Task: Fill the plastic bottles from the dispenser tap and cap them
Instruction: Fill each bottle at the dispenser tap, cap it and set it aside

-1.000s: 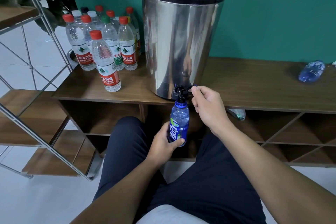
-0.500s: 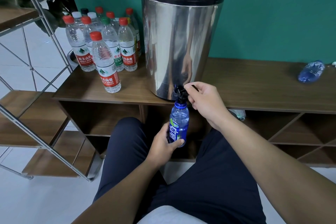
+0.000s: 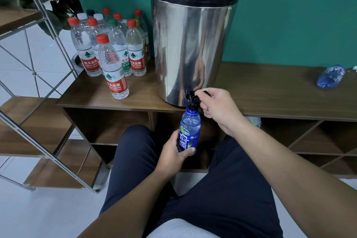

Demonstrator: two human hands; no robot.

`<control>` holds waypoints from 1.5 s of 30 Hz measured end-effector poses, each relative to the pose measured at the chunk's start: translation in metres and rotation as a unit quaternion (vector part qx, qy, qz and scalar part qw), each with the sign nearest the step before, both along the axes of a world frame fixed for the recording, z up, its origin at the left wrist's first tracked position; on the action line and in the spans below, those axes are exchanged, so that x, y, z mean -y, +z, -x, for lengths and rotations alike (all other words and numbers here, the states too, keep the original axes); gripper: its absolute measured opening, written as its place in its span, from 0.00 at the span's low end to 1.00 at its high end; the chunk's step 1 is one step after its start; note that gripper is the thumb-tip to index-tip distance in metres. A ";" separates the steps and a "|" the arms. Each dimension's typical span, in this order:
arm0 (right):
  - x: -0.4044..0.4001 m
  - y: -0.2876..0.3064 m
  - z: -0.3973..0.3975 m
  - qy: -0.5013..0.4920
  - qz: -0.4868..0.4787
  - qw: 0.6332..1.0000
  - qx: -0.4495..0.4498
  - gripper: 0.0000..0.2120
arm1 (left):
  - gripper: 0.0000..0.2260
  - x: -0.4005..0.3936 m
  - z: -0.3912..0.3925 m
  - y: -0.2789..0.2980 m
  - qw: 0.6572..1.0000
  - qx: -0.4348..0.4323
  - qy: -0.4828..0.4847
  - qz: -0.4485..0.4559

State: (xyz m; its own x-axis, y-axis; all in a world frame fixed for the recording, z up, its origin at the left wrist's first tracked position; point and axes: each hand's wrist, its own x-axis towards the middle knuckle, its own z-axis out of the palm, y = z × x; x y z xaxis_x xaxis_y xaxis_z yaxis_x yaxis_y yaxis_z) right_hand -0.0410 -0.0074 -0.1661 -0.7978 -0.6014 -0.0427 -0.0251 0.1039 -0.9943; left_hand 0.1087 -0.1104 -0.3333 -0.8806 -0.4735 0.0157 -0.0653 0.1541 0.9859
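Teal wall behind a wooden table [image 3: 270, 91] carrying the steel dispenser [image 3: 191, 48] and a cluster of capped bottles [image 3: 108, 48]. I see the left hand [image 3: 172, 156] wrapped around the blue bottle [image 3: 189, 131], mouth directly under the tap [image 3: 191, 98]; the right hand [image 3: 218, 106] pinches the tap lever. A crushed bottle [image 3: 330, 76] lies far right.

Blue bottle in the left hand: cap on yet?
No. The blue bottle in the left hand has its bare open neck under the tap.
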 end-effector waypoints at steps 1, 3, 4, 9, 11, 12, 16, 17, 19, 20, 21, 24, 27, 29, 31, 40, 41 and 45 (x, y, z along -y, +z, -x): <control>0.000 0.000 0.000 0.000 0.003 1.000 0.002 0.11 | 0.33 0.000 0.000 0.000 1.000 0.002 0.000 0.003; 0.000 0.000 0.000 0.000 0.006 1.000 0.000 0.10 | 0.33 0.001 -0.001 0.000 1.000 0.005 0.000 0.007; 0.000 -0.001 0.000 -0.001 0.006 1.000 -0.003 0.10 | 0.33 0.001 -0.001 0.000 1.000 0.005 0.001 0.010; 0.000 -0.003 0.000 0.000 0.005 1.000 -0.019 0.09 | 0.32 0.000 -0.002 0.002 1.000 0.000 -0.003 0.004; 0.000 -0.004 0.000 0.000 0.010 1.000 -0.019 0.09 | 0.33 -0.001 -0.003 0.002 1.000 -0.001 -0.005 0.001; 0.000 -0.004 0.000 -0.001 0.012 1.000 -0.018 0.09 | 0.33 -0.001 -0.003 0.002 1.000 -0.001 -0.005 0.001; 0.001 -0.004 -0.002 -0.009 0.016 1.000 -0.010 0.09 | 0.33 -0.001 -0.003 0.003 1.000 0.001 -0.003 0.008; 0.002 -0.004 -0.002 -0.009 0.018 1.000 -0.009 0.09 | 0.32 -0.001 -0.003 0.004 1.000 0.000 -0.002 0.009; 0.002 -0.005 -0.002 -0.011 0.019 1.000 -0.007 0.09 | 0.32 -0.001 -0.003 0.004 1.000 0.000 -0.001 0.009; 0.001 -0.005 -0.002 -0.011 0.019 1.000 -0.006 0.09 | 0.32 -0.001 -0.003 0.004 1.000 0.000 0.000 0.009; 0.001 -0.005 -0.002 -0.011 0.019 1.000 -0.007 0.09 | 0.32 -0.001 -0.003 0.004 1.000 0.000 0.000 0.009; 0.001 -0.004 -0.002 -0.012 0.020 1.000 -0.008 0.09 | 0.32 -0.002 -0.004 0.006 1.000 -0.002 0.000 0.012; 0.001 -0.005 -0.005 -0.026 0.024 0.999 -0.007 0.08 | 0.32 -0.002 -0.005 0.007 1.000 -0.003 0.000 0.010; 0.001 -0.006 -0.007 -0.037 0.030 0.999 -0.005 0.08 | 0.32 -0.003 -0.005 0.008 1.000 -0.003 0.000 0.005; 0.001 -0.006 -0.008 -0.039 0.030 0.999 -0.005 0.08 | 0.32 -0.002 -0.005 0.007 1.000 -0.001 -0.001 0.006; 0.001 -0.007 -0.009 -0.043 0.031 0.999 -0.005 0.10 | 0.32 -0.001 -0.003 0.004 1.000 0.008 0.004 0.022; 0.001 -0.006 -0.009 -0.044 0.026 0.999 -0.009 0.10 | 0.33 -0.001 -0.003 0.004 1.000 0.008 0.003 0.021; -0.001 -0.004 -0.011 -0.051 0.006 0.998 -0.022 0.11 | 0.33 -0.001 -0.004 0.005 1.000 0.006 0.002 0.017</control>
State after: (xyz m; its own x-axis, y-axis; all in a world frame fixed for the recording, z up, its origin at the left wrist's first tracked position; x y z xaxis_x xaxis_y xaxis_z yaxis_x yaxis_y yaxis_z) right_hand -0.0301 -0.0068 -0.1702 -0.8560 -0.5170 0.0005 -0.0589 0.0966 -0.9936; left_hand 0.1127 -0.1093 -0.3282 -0.8793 -0.4757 0.0217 -0.0770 0.1870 0.9793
